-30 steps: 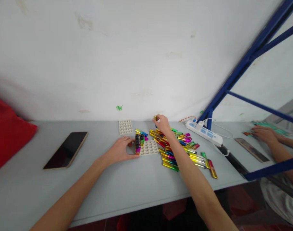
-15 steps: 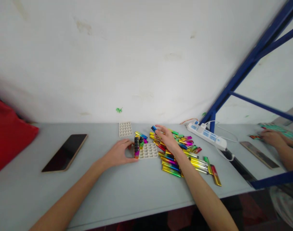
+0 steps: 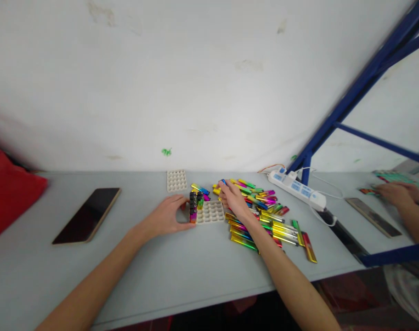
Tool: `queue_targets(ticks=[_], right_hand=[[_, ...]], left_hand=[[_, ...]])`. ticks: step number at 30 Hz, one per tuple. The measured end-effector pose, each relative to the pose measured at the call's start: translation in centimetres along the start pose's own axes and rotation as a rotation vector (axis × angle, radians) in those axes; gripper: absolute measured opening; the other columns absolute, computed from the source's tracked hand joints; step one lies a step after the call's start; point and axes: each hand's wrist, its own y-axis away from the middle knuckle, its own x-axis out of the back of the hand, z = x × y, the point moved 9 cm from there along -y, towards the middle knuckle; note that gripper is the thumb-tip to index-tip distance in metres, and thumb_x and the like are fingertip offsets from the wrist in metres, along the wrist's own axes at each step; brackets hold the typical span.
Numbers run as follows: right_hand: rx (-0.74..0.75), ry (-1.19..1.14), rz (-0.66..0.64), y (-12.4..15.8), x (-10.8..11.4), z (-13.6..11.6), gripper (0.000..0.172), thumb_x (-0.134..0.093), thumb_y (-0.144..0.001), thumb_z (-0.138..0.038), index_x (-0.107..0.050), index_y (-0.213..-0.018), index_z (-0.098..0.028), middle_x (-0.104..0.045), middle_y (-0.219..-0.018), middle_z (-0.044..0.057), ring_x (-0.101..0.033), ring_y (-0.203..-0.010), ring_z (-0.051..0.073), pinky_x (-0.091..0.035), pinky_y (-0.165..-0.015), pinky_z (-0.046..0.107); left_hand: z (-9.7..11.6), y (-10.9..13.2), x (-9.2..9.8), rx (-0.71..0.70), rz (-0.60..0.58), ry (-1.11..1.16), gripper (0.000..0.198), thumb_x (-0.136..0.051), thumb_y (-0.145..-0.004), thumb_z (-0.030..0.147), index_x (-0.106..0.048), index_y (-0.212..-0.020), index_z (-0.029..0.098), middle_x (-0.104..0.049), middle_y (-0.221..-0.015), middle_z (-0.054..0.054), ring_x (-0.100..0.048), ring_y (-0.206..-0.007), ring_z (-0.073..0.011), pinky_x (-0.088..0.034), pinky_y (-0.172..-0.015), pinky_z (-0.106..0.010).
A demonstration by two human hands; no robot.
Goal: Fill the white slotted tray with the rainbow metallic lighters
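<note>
My left hand rests on the grey table, fingers curled against the left edge of a white holed tray. A few shiny coloured lighters stand upright in the tray's left rows. My right hand hovers just right of the tray, fingers pinched on a blue-tipped lighter. A heap of metallic coloured lighters lies on the table under and to the right of that hand.
A second white tray lies by the wall. A dark phone lies at the left, red cloth beyond it. A white power strip and blue frame stand at the right, where another person's hand works.
My right hand has drawn back from the far side of the heap, near the wall, toward the tray, carrying a lighter. The left hand has stayed on the tray's edge.
</note>
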Motion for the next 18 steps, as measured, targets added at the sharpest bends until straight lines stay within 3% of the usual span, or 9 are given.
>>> queue_targets(ticks=[4,8,12,18], right_hand=[[0.017,0.141,0.036,0.5,0.3,-1.0,0.057,-0.050,-0.099,-0.071,-0.043,-0.064,-0.026,-0.040,-0.058,-0.005,-0.040,-0.057,0.015,-0.028,-0.054,0.029],[0.060,0.276,0.086,1.1,0.1,-1.9,0.052,-0.056,-0.094,-0.057,-0.036,-0.058,-0.026,-0.036,-0.056,-0.005,-0.036,-0.057,0.013,-0.024,-0.057,0.030],[0.108,0.307,0.127,1.5,-0.3,-2.3,0.044,-0.057,-0.091,-0.046,-0.036,-0.058,-0.026,-0.038,-0.055,-0.005,-0.038,-0.058,0.014,-0.023,-0.058,0.030],[0.219,0.249,0.060,2.5,-1.1,-4.2,0.047,-0.052,-0.103,-0.060,-0.052,-0.072,-0.024,-0.057,-0.066,-0.002,-0.049,-0.067,0.017,-0.033,-0.064,0.029]], left_hand=[[-0.1,0.0,-0.1,-0.006,-0.001,0.014,0.045,-0.084,-0.078,0.060,-0.062,-0.091,0.023,-0.073,-0.100,-0.008,-0.069,-0.094,-0.0305,-0.055,-0.089,-0.040],[-0.1,0.0,-0.1,-0.014,0.015,0.026,0.044,-0.085,-0.078,0.058,-0.064,-0.094,0.023,-0.073,-0.099,-0.007,-0.069,-0.092,-0.0289,-0.055,-0.089,-0.039],[-0.2,0.0,-0.1,-0.002,0.009,0.031,0.046,-0.087,-0.077,0.059,-0.066,-0.095,0.022,-0.073,-0.100,-0.007,-0.069,-0.093,-0.0293,-0.055,-0.089,-0.039],[-0.1,0.1,0.0,0.021,0.001,0.037,0.047,-0.085,-0.077,0.060,-0.066,-0.097,0.022,-0.073,-0.101,-0.007,-0.069,-0.096,-0.0296,-0.054,-0.092,-0.039]])
